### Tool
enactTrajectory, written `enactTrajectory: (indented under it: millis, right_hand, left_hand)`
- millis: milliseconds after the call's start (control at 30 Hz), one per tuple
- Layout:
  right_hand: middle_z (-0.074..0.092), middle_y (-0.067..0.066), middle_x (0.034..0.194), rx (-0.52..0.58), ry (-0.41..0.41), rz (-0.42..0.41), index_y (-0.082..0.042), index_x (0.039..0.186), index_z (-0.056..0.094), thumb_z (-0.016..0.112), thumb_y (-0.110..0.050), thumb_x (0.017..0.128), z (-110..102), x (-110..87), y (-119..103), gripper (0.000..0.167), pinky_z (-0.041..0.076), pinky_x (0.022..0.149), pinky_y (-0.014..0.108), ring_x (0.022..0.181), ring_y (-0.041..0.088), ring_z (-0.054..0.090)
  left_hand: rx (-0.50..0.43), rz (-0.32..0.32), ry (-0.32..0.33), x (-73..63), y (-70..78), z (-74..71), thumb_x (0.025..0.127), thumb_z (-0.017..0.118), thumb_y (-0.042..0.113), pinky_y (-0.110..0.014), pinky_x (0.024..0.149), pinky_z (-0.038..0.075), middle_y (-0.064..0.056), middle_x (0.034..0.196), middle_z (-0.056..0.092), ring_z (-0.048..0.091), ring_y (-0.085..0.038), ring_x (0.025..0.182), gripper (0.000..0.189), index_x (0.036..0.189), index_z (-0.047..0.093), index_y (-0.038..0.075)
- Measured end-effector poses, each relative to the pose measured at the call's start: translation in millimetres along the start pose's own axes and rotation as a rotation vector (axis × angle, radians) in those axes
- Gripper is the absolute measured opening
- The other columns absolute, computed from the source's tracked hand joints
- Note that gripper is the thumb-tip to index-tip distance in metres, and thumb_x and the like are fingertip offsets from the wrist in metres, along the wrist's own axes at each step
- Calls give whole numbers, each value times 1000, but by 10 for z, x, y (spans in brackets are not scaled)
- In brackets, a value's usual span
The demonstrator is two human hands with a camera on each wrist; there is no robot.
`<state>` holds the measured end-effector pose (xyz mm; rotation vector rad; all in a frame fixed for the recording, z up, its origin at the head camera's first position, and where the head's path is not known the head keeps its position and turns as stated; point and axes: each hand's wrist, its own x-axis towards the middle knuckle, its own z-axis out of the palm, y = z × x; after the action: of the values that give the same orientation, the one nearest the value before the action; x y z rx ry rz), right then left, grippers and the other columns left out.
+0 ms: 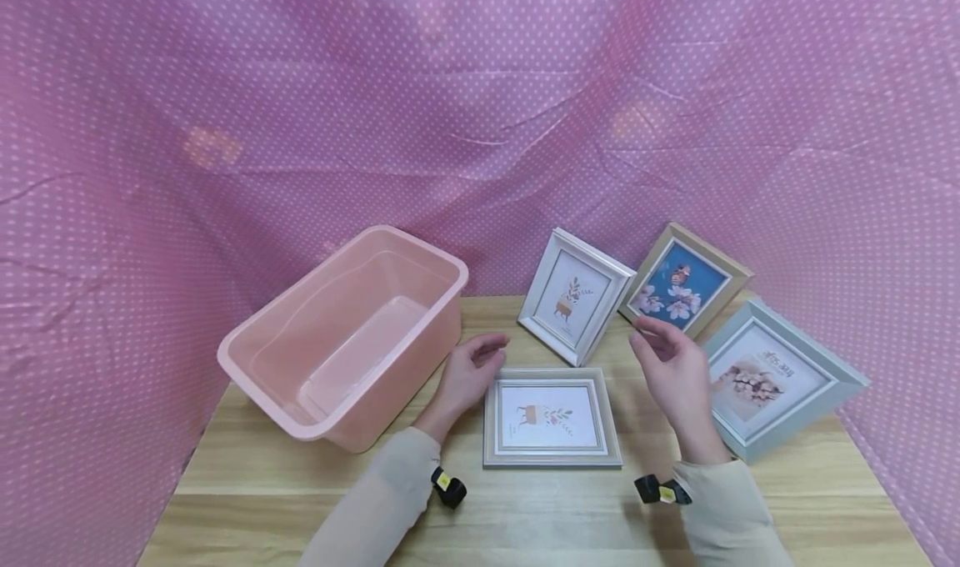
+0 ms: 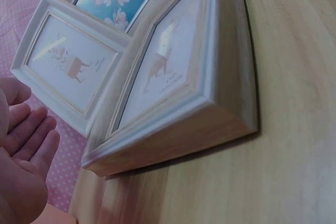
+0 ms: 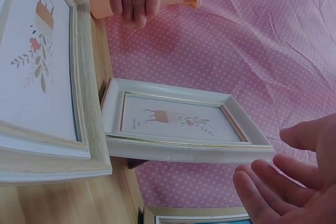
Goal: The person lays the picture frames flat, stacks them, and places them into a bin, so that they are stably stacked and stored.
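Observation:
A beige picture frame (image 1: 552,418) with a plant-pot print lies on the table between my hands. My left hand (image 1: 470,373) hovers by its upper left corner, fingers loosely bent and holding nothing. On the other side my right hand (image 1: 672,373) is held up, its relaxed fingers apart from any frame. Behind the flat one, a white picture frame (image 1: 576,296) stands tilted back. In the right wrist view my right fingers (image 3: 273,187) appear near the white frame's edge. The left wrist view shows my left palm (image 2: 26,150) beside the beige frame, with nothing in it.
A pink plastic bin (image 1: 345,333) stands at the left of the wooden table (image 1: 555,517). At the right are a tan frame (image 1: 682,279) with a blue flower picture and a pale blue-green frame (image 1: 780,379). A pink dotted cloth (image 1: 480,133) hangs behind and around the table.

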<state>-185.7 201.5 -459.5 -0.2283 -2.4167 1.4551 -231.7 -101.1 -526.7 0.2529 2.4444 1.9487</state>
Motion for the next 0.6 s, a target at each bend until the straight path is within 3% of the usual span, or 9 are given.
enactTrajectory:
  millis: [133,333,467,600]
  right_hand:
    - [79,18,127,-6,2,1,-7,135,73,70,-23,106,7,54,-3,34,49,80,1,98,-5,67]
    - [77,18,131,21,4,-6,-5,136,72,70,-22,106,9,153,14,35,49,82,-1,98,-9,64]
    - [76,19,134,16,-5,-17,-3,138,70,69,-22,106,41,228,18,37,48,81,-2,110,15,75]
    - [73,21,137,16,-5,-35,0,140,67,70,-19,106,91,297,23,39,45,80,-4,120,39,74]
  left_hand:
    - [-5,-21,6,33,8,16,102,69,6,-43,116,56,-18,138,73,69,-35,132,34,136,70,2]
    - [-3,-29,8,86,22,44,101,69,7,-44,118,55,-17,138,74,68,-35,133,34,136,71,3]
    - [-3,-9,6,117,22,72,102,69,6,-46,117,56,-20,137,74,69,-38,131,34,135,71,0]
    - [-3,1,0,146,27,101,102,69,6,-46,116,56,-22,136,73,69,-38,131,34,134,70,-2]
